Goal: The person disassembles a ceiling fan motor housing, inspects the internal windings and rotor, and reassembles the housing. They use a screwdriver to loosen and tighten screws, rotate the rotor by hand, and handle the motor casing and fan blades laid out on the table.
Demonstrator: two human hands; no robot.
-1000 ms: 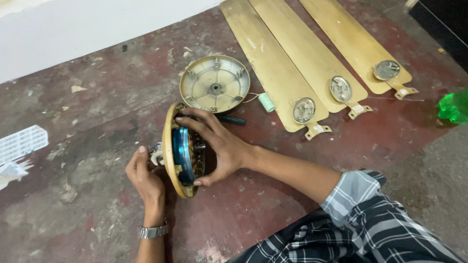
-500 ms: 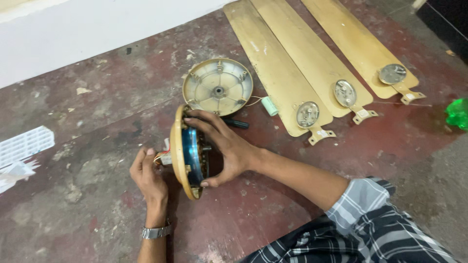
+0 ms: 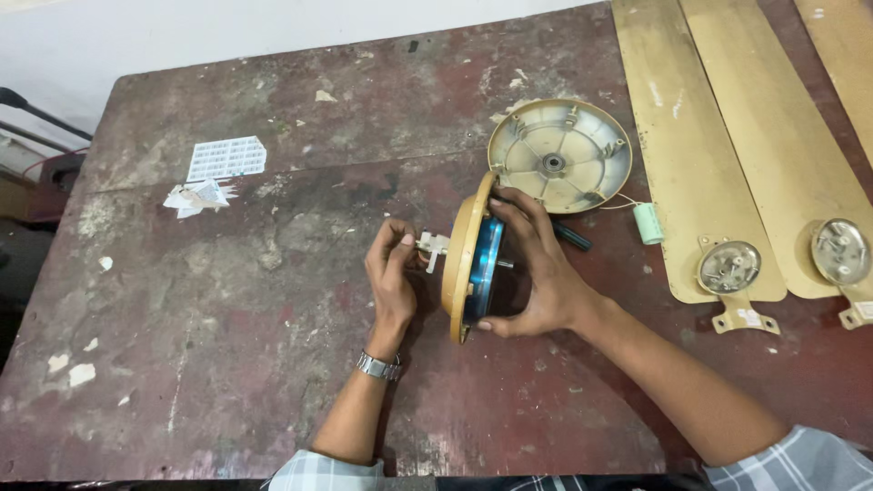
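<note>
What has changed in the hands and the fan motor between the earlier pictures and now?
The left hand has moved up from low beside the round gold and blue fan motor housing and now pinches the small white connector at its centre. The right hand keeps its grip on the housing, held on edge. The round gold cover and the gold fan blades lie as before.

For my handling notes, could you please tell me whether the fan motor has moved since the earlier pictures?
No. The fan motor stands on edge just below the round cover, as before; only the camera shifted.
</note>
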